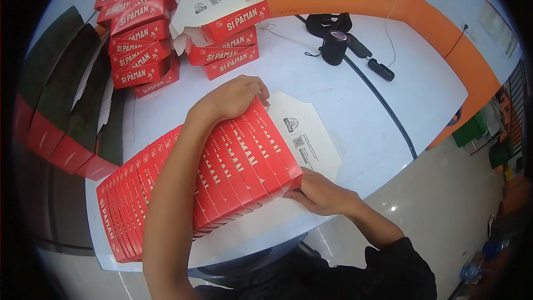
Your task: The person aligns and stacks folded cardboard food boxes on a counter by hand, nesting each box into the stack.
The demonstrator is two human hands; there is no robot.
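And my left hand grips the end red box up top, my right hand grasping its near corner!

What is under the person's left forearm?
The row of red boxes and white table show on both sides; whatever lies directly beneath the left forearm is covered.

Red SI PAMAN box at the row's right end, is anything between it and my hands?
Nothing visible; your left hand touches the SI PAMAN box at its far end, your right hand at its near end.
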